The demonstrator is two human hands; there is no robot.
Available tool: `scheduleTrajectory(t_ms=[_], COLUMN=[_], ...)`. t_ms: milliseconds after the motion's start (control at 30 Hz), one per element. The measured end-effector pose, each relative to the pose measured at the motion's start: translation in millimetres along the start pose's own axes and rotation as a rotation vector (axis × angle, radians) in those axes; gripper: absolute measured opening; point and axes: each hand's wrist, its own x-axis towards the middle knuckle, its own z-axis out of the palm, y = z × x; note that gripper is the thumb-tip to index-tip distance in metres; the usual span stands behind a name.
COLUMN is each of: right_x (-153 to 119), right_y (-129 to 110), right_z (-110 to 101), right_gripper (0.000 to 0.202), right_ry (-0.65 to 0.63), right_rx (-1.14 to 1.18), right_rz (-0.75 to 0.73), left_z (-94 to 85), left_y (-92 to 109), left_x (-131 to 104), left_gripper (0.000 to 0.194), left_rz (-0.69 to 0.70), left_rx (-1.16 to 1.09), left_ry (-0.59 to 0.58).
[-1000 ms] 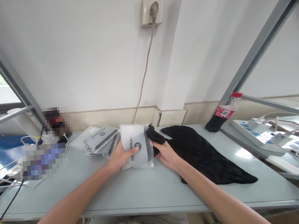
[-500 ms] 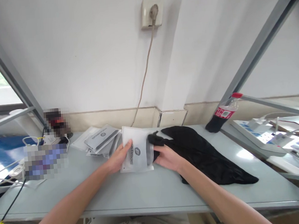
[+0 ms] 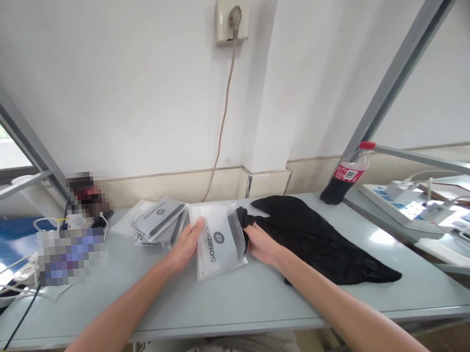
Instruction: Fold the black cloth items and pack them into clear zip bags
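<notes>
My left hand [image 3: 186,246] grips the left edge of a frosted plastic bag [image 3: 220,253] printed ROCKBROS, thumb on its front. At the bag's right edge, my right hand [image 3: 261,243] is closed on a bunched piece of black cloth [image 3: 244,218], part of which lies at the bag's opening. Its fingertips are hidden behind the bag and cloth. More black fabric [image 3: 317,240] spreads over the table to the right; I cannot tell whether it joins the bunched part. Left of the bag lies a pile of similar packaged bags [image 3: 159,217].
The grey table [image 3: 168,311] stands against the wall. A cola bottle [image 3: 344,175] leans at the back right by a metal post. Cables and a power strip [image 3: 26,271] lie at the left. A cord runs down from a wall socket [image 3: 234,21].
The bag has turned slightly and shifted right, its print now showing more fully. My right hand has moved a little to the right and up with the black cloth. The camera view has shifted slightly.
</notes>
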Motion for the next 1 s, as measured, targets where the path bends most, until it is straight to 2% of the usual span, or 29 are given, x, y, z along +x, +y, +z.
scheduleTrajectory(t_ms=[233, 400, 567, 733, 800, 1000], right_x=[-1, -2, 0, -3, -4, 2], right_y=[-6, -4, -1, -9, -15, -25], right_z=[3, 3, 5, 8, 10, 17], right_gripper=[0.025, 0.031, 0.029, 0.032, 0.033, 0.032], right_ry=[0.046, 0.069, 0.069, 0.074, 0.060, 0.076], right_rx=[-0.090, -0.087, -0.090, -0.196, -0.250, -0.236], right_rz=[0.098, 0.076, 0.153, 0.125, 0.149, 0.238], left_z=[5.1, 12.2, 15.0, 17.6, 18.9, 13.1], left_y=[3, 7, 5, -3, -3, -1], left_x=[-7, -9, -8, -12, -12, -6], left_gripper=[0.060, 0.062, 0.065, 0.054, 0.053, 0.051], left_rz=[0.194, 0.212, 0.238, 0.237, 0.248, 0.263], left_rx=[0.324, 0.357, 0.383, 0.300, 0.293, 0.209], left_ry=[0.077, 0.024, 0.073, -0.155, -0.183, -0.036])
